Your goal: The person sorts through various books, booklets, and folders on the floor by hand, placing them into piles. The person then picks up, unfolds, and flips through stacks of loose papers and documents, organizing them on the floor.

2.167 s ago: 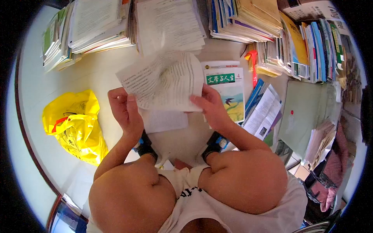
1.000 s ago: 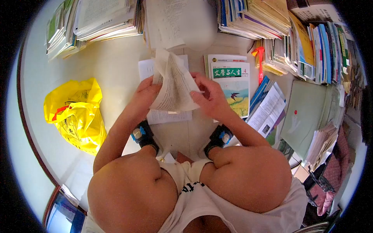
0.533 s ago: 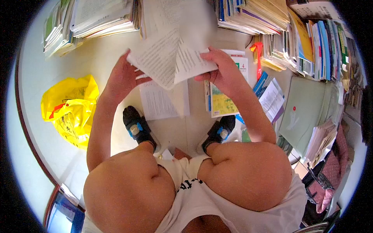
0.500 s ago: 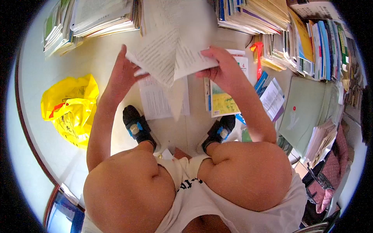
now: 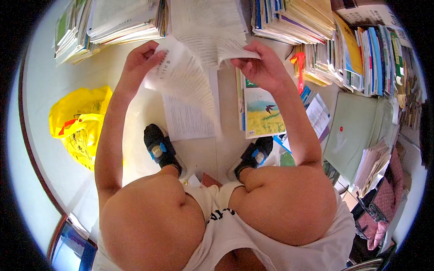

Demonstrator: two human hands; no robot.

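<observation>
Left hand point(image 5: 144, 56): curled, fingertips pinched on left edge of printed sheets point(image 5: 185, 70), sagging towards eleven o'clock. Right hand point(image 5: 264, 65): loosely curled, thumb and fingers on right edge. Best handled by light, even pinch, avoiding creases; magazine point(image 5: 264, 115) at two o'clock.

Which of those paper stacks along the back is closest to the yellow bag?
The leftmost stack, with the green cover at its left end. No other stack lies as near the bag.
</observation>
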